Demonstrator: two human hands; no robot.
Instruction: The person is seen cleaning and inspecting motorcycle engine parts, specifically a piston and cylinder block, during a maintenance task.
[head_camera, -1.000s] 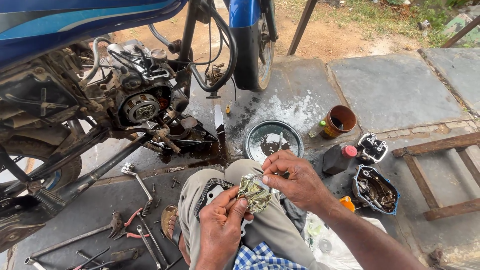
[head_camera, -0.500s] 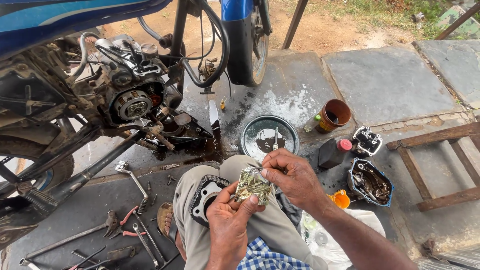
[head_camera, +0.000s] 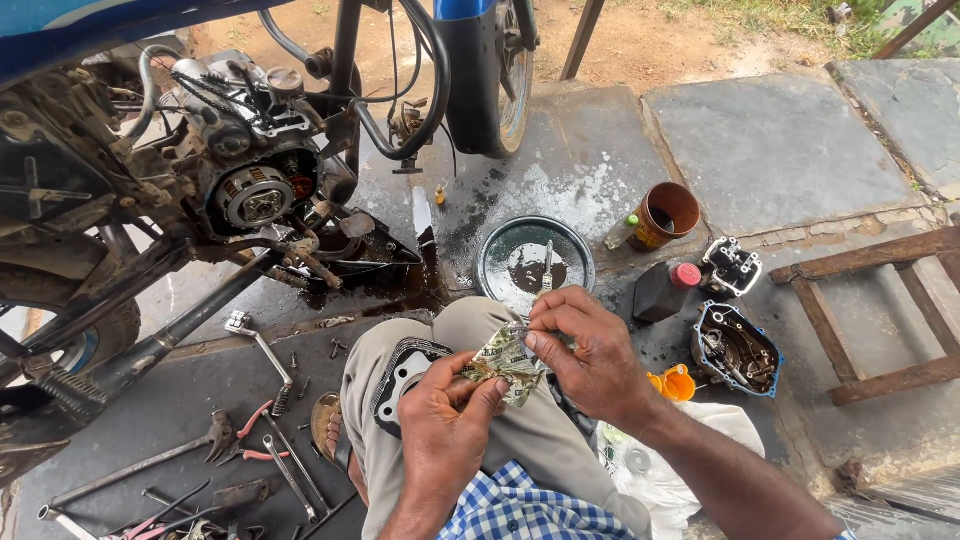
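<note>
- The grip of both hands is closed on one thing: the left hand (head_camera: 445, 425) and the right hand (head_camera: 590, 350) pinch a small crumpled packet (head_camera: 505, 358) of greenish foil between fingers and thumbs, in the lower middle of the frame, just above the person's knees.
- The packet looks partly torn or unfolded at its top edge; I cannot tell whether anything has come out of it yet.
- A grey cylinder part (head_camera: 400, 375) with a round opening lies on the left thigh, just beside the left hand and untouched.
- Much dismantling seems already done: the motorcycle engine (head_camera: 245, 170) in the upper left stands open with its clutch showing, an engine cover (head_camera: 735, 348) with a blue gasket lies at the right, and a round pan (head_camera: 533, 262) holds dark oil in the middle.
- Wrenches and pliers (head_camera: 240, 445) lie on the ground at the lower left, so reassembly appears to remain.
- Compared with the earlier frame, the hands keep the same pinch on the packet; mostly the camera has tilted, so the engine sits higher and nearer the upper left, and the pan has come closer to the hands.
</note>
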